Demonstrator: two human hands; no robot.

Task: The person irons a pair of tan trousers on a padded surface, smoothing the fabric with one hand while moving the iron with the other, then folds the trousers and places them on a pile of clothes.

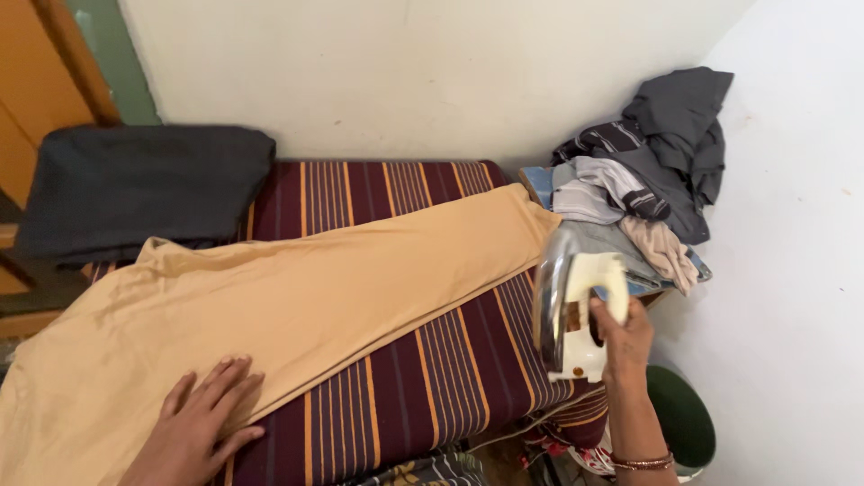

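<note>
A tan garment point(270, 315) is spread flat across the table point(450, 378), which is covered by a maroon cloth with orange and dark stripes. The garment's long lower edge runs diagonally from the near left to the far right, and a bare striped band is left open between that edge and the table's near right border. The left hand point(198, 423) is laid flat on the near part of the garment, its fingers spread apart. The right hand point(621, 337) is closed around the cream handle of an electric iron point(571, 310), which is held upright at the table's right edge, its shiny metal soleplate turned left. A folded dark cloth point(144, 189) rests at the far left corner. A heap of grey, striped and beige clothes point(643, 180) is piled against the white wall point(432, 72) just beyond the iron. A green bin point(688, 418) is seen below, beside the right forearm.
</note>
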